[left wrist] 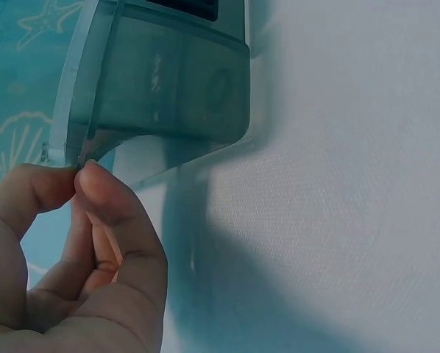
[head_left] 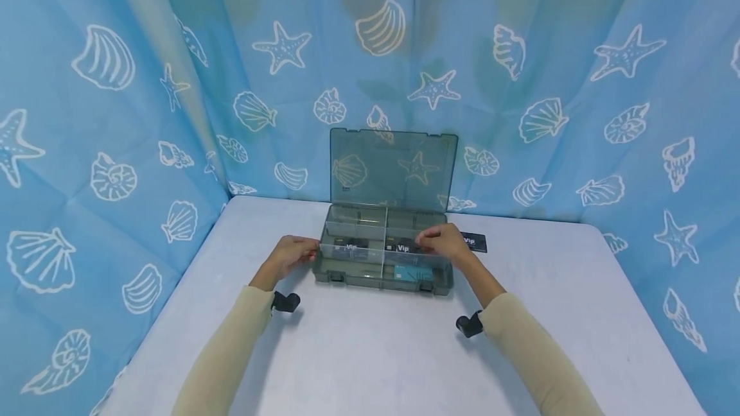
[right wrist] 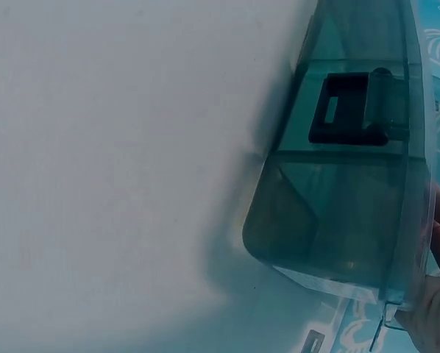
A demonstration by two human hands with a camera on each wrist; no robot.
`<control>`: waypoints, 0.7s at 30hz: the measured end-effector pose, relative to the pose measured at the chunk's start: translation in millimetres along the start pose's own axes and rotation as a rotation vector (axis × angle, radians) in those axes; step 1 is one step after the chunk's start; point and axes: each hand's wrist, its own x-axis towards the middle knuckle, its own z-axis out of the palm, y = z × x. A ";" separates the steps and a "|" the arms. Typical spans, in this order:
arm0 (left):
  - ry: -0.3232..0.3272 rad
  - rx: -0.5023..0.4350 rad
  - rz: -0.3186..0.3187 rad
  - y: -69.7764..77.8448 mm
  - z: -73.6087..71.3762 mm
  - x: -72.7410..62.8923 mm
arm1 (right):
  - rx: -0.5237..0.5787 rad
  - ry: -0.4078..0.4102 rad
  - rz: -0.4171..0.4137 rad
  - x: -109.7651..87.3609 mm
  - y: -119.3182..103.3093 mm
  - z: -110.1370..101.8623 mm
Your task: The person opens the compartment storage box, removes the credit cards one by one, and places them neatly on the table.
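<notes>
A grey-green see-through compartment box (head_left: 358, 279) stands on the table with its lid (head_left: 394, 169) raised. At the box's left side, the thumb and forefinger of my left hand (head_left: 293, 252) pinch the rim; the left wrist view shows this closely. My right hand (head_left: 445, 241) reaches over the right side, its curled fingers at the right end of a black "Vip" card (head_left: 401, 247) in a middle compartment. Another black card (head_left: 351, 246) lies in the left middle compartment. A light blue card (head_left: 413, 273) is in the front right one. In the right wrist view the fingertips are partly hidden.
Just right of the box, a black "Vip" card (head_left: 475, 241) lies on the white table (head_left: 370, 352), partly covered by my right hand. Behind the table hangs a blue curtain (head_left: 358, 76) with shells and starfish. A dark latch (right wrist: 349, 108) shows on the box front.
</notes>
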 end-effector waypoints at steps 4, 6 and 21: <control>-0.008 -0.002 0.012 -2.9 -0.4 -0.3 | 0.026 0.004 0.006 -2.4 1.0 1.8; -0.010 -0.007 0.030 -3.1 -0.9 0.0 | 0.025 0.024 -0.001 -3.7 -0.3 2.4; 0.012 0.014 0.008 -1.6 2.2 0.4 | 0.208 0.058 0.078 -10.2 -0.2 -56.7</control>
